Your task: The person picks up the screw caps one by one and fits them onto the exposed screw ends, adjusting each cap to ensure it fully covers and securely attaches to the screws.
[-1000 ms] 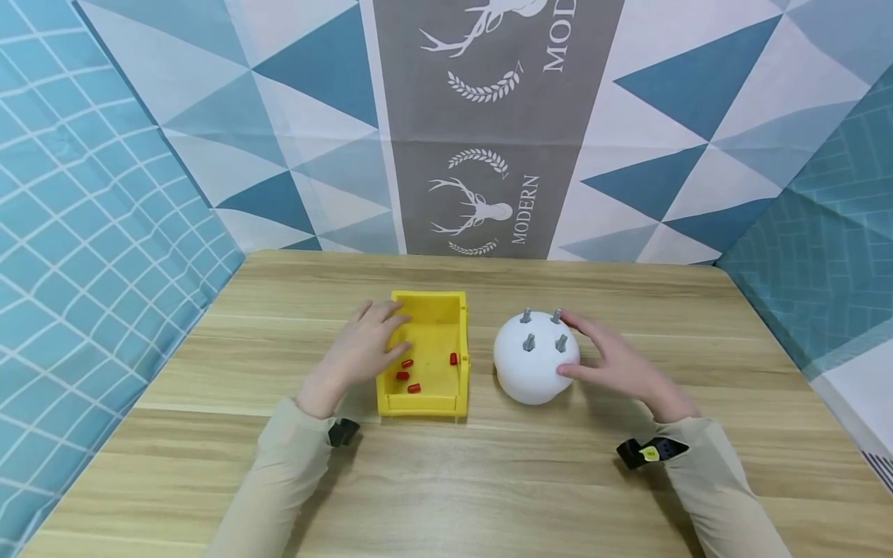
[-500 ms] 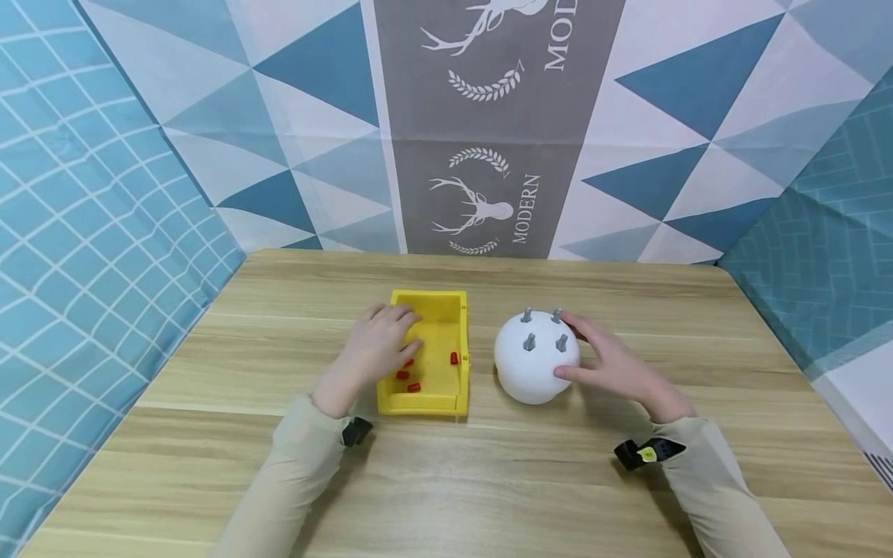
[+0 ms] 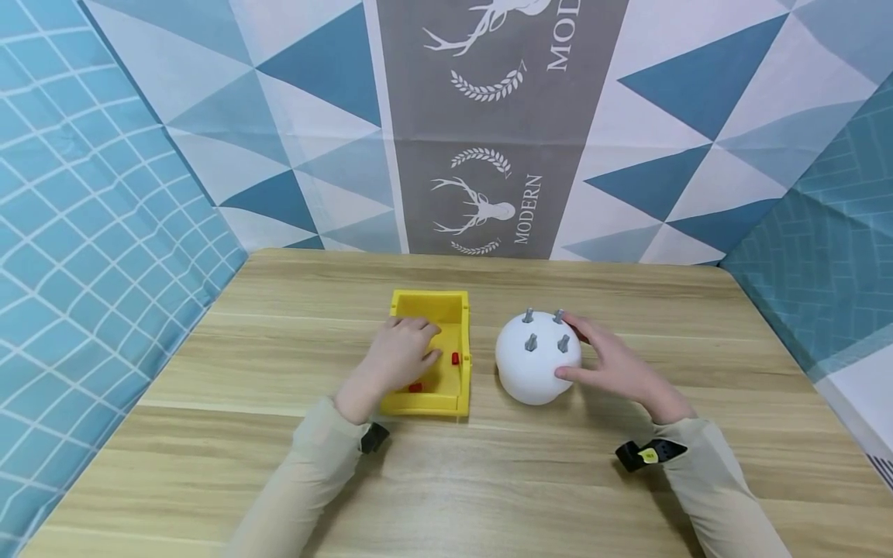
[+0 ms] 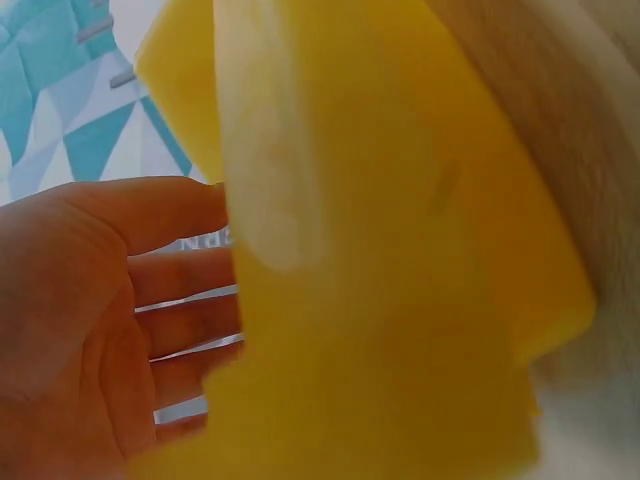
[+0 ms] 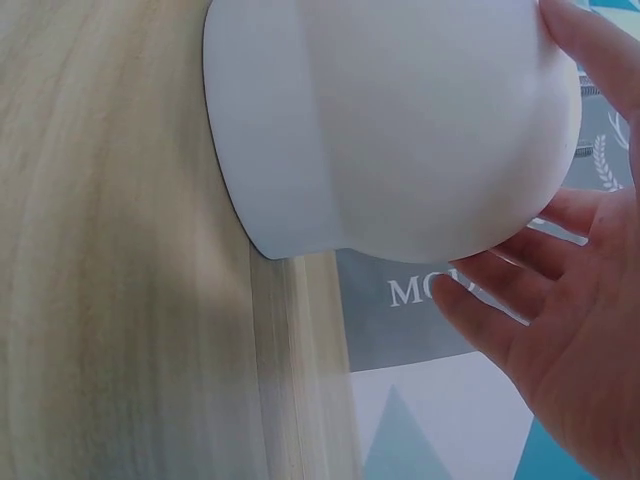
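My left hand (image 3: 396, 356) reaches over the left wall of a yellow open-topped bin (image 3: 425, 404), palm down, with its fingertips inside. In the left wrist view the bin's wall (image 4: 370, 240) hides those fingertips; the visible fingers look fairly straight. Small red caps (image 3: 456, 359) lie on the bin's floor, some covered by the hand. To the right stands a white rounded dome-like body (image 3: 536, 378) with several metal bolts (image 3: 532, 342) sticking up from its top. My right hand (image 3: 617, 368) holds its right side, thumb in front and fingers behind.
Both things stand on a wood-grain table (image 3: 488, 480). A patterned cloth backdrop (image 3: 335, 155) rises at the back edge, with blue tiled cloth (image 3: 91, 232) on the left. Each wrist bears a black strap device (image 3: 650, 452).
My left hand has moved right and slightly down, further into the yellow bin, and now covers some of the red caps. The right hand and the white body stay in place.
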`<action>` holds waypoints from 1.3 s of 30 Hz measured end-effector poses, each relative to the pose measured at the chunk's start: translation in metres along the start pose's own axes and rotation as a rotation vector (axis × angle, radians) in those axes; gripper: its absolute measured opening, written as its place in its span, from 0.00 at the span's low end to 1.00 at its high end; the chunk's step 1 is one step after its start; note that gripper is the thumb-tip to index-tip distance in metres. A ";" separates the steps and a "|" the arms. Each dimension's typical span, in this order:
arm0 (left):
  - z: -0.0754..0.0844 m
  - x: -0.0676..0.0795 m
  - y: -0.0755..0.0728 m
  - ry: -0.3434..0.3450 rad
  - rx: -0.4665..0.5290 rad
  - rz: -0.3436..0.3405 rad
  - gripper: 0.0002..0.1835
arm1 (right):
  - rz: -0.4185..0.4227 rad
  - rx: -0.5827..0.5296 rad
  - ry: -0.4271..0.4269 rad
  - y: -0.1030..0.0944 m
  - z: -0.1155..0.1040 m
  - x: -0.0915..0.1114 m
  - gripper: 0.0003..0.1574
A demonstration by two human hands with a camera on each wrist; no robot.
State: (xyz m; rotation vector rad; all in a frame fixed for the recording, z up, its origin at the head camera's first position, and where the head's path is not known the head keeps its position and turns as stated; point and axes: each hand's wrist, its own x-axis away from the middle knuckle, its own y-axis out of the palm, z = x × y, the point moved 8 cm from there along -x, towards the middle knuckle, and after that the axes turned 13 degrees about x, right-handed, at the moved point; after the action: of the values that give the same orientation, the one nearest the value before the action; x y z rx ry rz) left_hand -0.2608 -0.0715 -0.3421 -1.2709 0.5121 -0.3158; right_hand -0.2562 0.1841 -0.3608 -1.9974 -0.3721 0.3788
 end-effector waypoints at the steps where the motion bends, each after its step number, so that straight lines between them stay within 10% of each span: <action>1: 0.002 0.000 0.002 0.006 -0.002 -0.007 0.18 | -0.001 -0.001 0.000 0.000 0.000 0.000 0.57; 39: 0.010 -0.013 0.046 -0.026 0.062 -0.222 0.15 | -0.019 -0.026 -0.009 0.003 0.000 -0.001 0.58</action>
State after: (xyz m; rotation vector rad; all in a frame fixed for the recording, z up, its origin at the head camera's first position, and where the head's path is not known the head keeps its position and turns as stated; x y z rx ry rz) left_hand -0.2687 -0.0443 -0.3823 -1.2716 0.3370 -0.4965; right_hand -0.2571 0.1822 -0.3630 -2.0164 -0.4028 0.3728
